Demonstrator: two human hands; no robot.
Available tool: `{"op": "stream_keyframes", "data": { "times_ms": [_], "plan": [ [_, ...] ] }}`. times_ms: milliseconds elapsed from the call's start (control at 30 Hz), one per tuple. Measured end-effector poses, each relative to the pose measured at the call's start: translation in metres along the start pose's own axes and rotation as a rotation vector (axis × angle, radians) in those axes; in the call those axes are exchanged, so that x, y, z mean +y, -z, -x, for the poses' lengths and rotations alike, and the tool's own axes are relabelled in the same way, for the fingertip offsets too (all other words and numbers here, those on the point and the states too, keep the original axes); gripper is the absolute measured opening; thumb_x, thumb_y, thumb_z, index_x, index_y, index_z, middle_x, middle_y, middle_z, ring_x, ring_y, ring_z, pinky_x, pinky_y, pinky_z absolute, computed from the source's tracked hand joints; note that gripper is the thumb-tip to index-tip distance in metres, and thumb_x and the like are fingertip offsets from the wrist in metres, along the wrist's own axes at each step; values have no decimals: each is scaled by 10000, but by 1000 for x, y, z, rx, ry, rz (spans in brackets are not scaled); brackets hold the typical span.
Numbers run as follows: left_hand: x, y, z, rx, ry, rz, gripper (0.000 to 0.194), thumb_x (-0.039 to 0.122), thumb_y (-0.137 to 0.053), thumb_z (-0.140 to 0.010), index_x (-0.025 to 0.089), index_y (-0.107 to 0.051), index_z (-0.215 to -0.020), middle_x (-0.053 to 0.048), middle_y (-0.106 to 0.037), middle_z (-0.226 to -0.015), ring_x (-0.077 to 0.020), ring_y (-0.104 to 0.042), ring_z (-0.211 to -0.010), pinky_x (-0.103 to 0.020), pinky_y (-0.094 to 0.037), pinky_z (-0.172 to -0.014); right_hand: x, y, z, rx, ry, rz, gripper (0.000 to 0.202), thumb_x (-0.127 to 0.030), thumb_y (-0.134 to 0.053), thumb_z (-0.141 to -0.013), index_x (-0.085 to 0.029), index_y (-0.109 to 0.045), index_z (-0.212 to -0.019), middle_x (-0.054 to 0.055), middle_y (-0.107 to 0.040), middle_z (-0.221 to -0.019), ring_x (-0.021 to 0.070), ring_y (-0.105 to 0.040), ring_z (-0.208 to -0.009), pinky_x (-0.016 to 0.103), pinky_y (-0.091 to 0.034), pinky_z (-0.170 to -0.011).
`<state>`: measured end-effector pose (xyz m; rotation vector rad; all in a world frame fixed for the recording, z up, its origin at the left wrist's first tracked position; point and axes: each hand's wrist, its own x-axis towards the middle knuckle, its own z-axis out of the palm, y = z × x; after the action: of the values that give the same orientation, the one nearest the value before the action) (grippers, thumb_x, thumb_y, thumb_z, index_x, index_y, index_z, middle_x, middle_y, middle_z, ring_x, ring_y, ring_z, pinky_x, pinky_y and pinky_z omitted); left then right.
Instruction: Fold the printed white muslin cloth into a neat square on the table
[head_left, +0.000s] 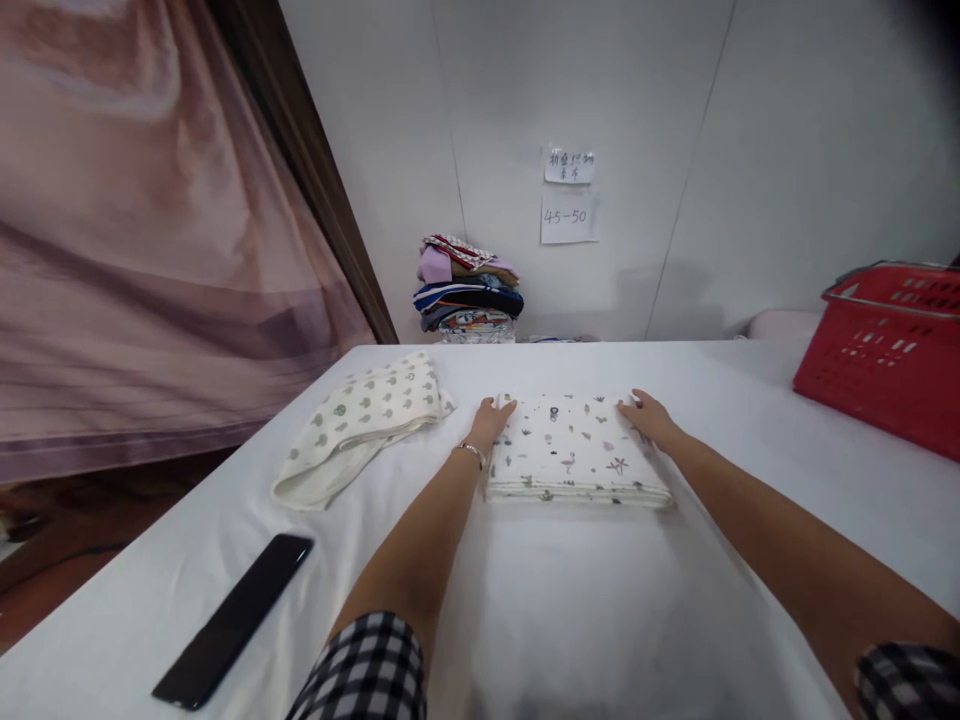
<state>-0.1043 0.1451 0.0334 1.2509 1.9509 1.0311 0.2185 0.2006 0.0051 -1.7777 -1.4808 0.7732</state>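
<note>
A folded white cloth (574, 445) with small printed motifs, a flamingo and a starfish among them, lies flat on the table ahead of me. At its far left corner, my left hand (491, 422) has its thumb on the cloth and a finger spread apart outside the edge. My right hand (652, 418) touches the far right corner in much the same way, thumb on the cloth and fingers apart. Some fingers of both hands are hidden. To the left lies a loosely folded cream cloth (375, 405) with green tree-like prints.
A black phone-like slab (236, 620) lies on the white table (600, 600) at the near left. Stacked fabrics (469, 290) stand beyond the far edge. A red basket (885, 350) is at right, a pink curtain (150, 220) at left. Paper signs (570, 218) hang on the wall.
</note>
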Motion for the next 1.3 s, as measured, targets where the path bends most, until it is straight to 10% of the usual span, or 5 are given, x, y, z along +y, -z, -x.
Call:
{"op": "stream_keyframes", "data": {
  "times_ms": [233,433,700,1300],
  "plan": [
    [-26,8,63,-59,-344,-364,637,411,-634,-810,146,-446,-1358,-163,-357,-1503,-292,-313,-1397,-413,-273,-1136,16,29,51,-116,27,189,742,-470,-628,-770,-193,-419,-1426,117,-690,-1028,268,-649,-901,382,-494,-800],
    [-34,13,84,-31,-363,-424,566,439,-531,-877,124,-472,-1343,-181,-394,-1476,-285,-362,-1374,-422,-328,-1112,27,52,103,-233,30,91,707,-484,-593,-811,-207,-405,-1433,69,-704,-869,181,-634,-646,315,-511,-634],
    [-29,17,127,-116,-883,-560,409,407,-541,-883,206,-585,-1237,-112,-450,-1451,-274,-366,-1367,-481,-272,-1131,44,75,142,-72,273,41,311,-291,-530,-814,-237,-675,-1083,46,-694,-975,176,-636,-822,306,-527,-729],
    [-53,34,128,-206,-837,-646,421,244,-416,-907,249,-551,-1306,-57,-492,-1425,-218,-359,-1379,-442,-209,-1169,44,64,149,-179,650,454,321,-246,-459,-877,-304,-660,-1121,45,-593,-1228,236,-545,-1118,357,-476,-866]
  ]
}}
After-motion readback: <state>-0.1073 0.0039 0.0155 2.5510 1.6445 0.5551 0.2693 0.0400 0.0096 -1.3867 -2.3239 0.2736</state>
